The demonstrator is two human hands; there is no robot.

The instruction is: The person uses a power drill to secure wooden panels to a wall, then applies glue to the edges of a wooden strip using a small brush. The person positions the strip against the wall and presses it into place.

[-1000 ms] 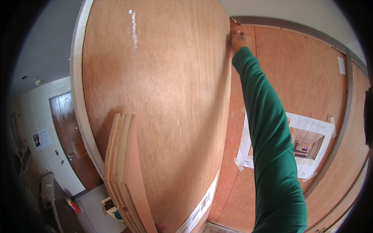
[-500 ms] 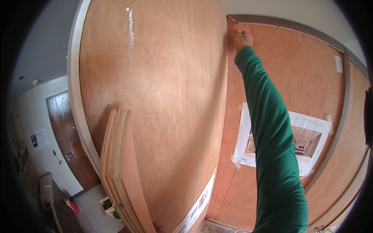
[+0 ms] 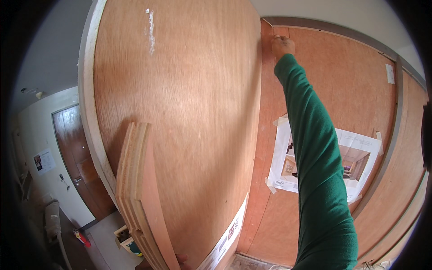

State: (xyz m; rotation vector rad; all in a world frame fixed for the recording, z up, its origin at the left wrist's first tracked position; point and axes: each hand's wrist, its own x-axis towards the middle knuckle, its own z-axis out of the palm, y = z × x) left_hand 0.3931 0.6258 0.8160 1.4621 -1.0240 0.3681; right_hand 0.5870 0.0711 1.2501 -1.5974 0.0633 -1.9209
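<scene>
A: "Where are the boards (image 3: 133, 180)?"
B: "Near left; the left hand (image 3: 182, 258) is gripping them low. The right hand (image 3: 283, 45) is resting curled, high at the far panel (image 3: 342, 85); I cannot tell whether it is holding anything."
A: "Technique?"
B: "Holding the boards steady should be preventing scrapes."

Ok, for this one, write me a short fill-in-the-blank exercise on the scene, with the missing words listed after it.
1. The sleeve ending at the right hand is ____.
2. The boards are held in the person's ____ hand.
3. The poster partly hidden by the sleeve is fixed up with ____.

Missing words: green; left; tape.
</scene>
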